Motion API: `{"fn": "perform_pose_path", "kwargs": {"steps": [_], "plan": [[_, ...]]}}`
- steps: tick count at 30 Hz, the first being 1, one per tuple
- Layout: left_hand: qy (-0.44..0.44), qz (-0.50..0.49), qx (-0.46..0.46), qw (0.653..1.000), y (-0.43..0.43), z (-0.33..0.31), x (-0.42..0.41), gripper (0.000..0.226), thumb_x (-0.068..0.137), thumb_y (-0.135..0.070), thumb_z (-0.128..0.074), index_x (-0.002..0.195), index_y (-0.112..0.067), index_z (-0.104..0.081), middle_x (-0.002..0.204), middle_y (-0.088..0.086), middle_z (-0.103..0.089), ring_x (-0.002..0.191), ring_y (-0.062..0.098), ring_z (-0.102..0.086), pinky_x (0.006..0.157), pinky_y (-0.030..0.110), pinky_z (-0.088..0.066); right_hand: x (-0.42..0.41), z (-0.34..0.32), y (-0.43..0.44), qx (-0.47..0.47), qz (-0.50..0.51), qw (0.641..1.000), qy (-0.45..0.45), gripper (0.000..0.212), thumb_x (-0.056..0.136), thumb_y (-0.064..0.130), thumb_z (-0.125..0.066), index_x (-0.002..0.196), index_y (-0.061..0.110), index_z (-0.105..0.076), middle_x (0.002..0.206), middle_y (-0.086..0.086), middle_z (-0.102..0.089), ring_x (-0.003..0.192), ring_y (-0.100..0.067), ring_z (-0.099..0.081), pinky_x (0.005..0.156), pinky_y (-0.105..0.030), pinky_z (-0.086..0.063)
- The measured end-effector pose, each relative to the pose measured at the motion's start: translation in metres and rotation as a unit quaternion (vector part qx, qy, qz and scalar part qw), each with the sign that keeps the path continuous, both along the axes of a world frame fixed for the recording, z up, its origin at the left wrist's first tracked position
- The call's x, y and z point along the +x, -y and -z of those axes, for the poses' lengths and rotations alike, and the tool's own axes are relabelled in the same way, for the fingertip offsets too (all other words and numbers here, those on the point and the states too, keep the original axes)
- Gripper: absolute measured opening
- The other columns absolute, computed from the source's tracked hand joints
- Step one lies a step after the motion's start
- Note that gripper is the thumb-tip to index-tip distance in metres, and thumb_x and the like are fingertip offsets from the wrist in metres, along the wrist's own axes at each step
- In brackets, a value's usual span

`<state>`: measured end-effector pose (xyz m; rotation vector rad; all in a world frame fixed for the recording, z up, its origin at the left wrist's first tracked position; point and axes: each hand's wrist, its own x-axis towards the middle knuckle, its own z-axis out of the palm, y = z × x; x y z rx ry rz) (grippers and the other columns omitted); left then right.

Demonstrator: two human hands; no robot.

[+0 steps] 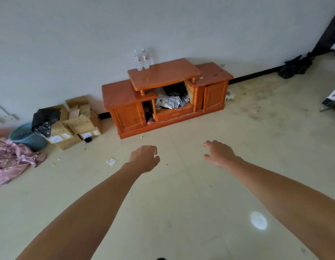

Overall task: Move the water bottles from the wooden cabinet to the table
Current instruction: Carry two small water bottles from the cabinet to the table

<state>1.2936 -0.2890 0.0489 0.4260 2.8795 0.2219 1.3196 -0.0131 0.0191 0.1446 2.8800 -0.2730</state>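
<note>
Two clear water bottles [142, 60] with red-marked labels stand side by side at the back left corner of the raised top shelf of an orange wooden cabinet [213, 94] against the white wall. My left hand [145, 158] and my right hand [220, 153] are stretched out over the floor, well short of the cabinet. Both hold nothing, with fingers loosely curled. The table is not in view.
Cardboard boxes [78, 124], a black bag and a teal basket [26, 136] sit left of the cabinet, with pink cloth [11, 160] on the floor. The cabinet's middle bay holds clutter and cables. A dark bundle [294, 67] lies at the far right wall. Pale tiled floor lies ahead.
</note>
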Motion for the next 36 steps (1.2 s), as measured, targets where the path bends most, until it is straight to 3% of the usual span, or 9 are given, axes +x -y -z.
{"fn": "perform_pose_path", "kwargs": {"steps": [8,14,20,27,30,34,36], "plan": [[0.012,-0.069,-0.016,0.997,0.000,0.024,-0.176,0.030,0.096,-0.039,-0.050,0.120,-0.022,-0.058,0.123,-0.002,-0.061,0.108,0.019,-0.059,0.085,0.032,-0.048,-0.195,0.020,-0.013,0.008,-0.076,0.997,0.004,0.050,0.093,0.034,-0.052,0.141,0.023,-0.041,0.132,-0.007,-0.050,0.115,-0.028,-0.055,0.089,-0.036,-0.045],[0.019,-0.059,-0.003,0.998,-0.020,0.030,-0.337,0.029,0.094,-0.038,-0.052,0.117,-0.022,-0.060,0.120,-0.001,-0.061,0.107,0.023,-0.060,0.084,0.035,-0.050,-0.353,0.021,-0.039,0.013,-0.044,0.999,0.011,0.051,0.093,0.034,-0.053,0.142,0.022,-0.041,0.135,-0.007,-0.050,0.116,-0.028,-0.055,0.089,-0.036,-0.046],[0.029,-0.056,0.007,0.998,-0.049,-0.007,-0.507,0.023,0.093,-0.029,-0.050,0.111,-0.021,-0.062,0.107,0.003,-0.065,0.096,0.025,-0.061,0.074,0.033,-0.046,-0.503,0.001,-0.063,-0.023,-0.019,0.999,-0.019,0.051,0.094,0.032,-0.056,0.141,0.021,-0.044,0.141,-0.003,-0.050,0.123,-0.024,-0.053,0.096,-0.037,-0.046],[0.028,-0.062,0.000,0.998,-0.080,0.008,-0.680,0.024,0.094,-0.031,-0.046,0.110,-0.019,-0.061,0.104,0.002,-0.066,0.093,0.025,-0.062,0.079,0.038,-0.052,-0.682,0.016,-0.088,-0.013,-0.051,0.998,-0.020,0.049,0.094,0.035,-0.054,0.140,0.023,-0.043,0.129,-0.004,-0.054,0.105,-0.024,-0.061,0.083,-0.037,-0.052],[0.028,-0.080,0.006,0.996,-0.096,0.018,-0.763,0.026,0.095,-0.031,-0.045,0.112,-0.019,-0.061,0.110,0.003,-0.065,0.097,0.027,-0.062,0.080,0.037,-0.052,-0.777,0.030,-0.103,-0.012,-0.078,0.997,-0.020,0.045,0.094,0.035,-0.053,0.137,0.023,-0.045,0.126,-0.005,-0.054,0.103,-0.026,-0.060,0.076,-0.034,-0.048],[0.033,-0.124,0.012,0.992,-0.109,0.020,-0.855,0.026,0.095,-0.029,-0.046,0.114,-0.018,-0.060,0.115,0.004,-0.064,0.101,0.025,-0.061,0.086,0.039,-0.052,-0.888,0.024,-0.117,-0.014,-0.111,0.994,-0.019,0.048,0.095,0.034,-0.054,0.141,0.023,-0.042,0.135,-0.003,-0.050,0.112,-0.024,-0.057,0.085,-0.034,-0.048],[0.034,-0.138,0.008,0.990,-0.113,0.020,-0.903,0.026,0.097,-0.029,-0.046,0.116,-0.018,-0.060,0.117,0.003,-0.064,0.103,0.024,-0.061,0.086,0.038,-0.052,-0.947,0.018,-0.123,-0.003,-0.126,0.992,-0.016,0.048,0.096,0.035,-0.053,0.141,0.024,-0.041,0.133,-0.004,-0.051,0.102,-0.020,-0.061,0.083,-0.033,-0.051]]}}
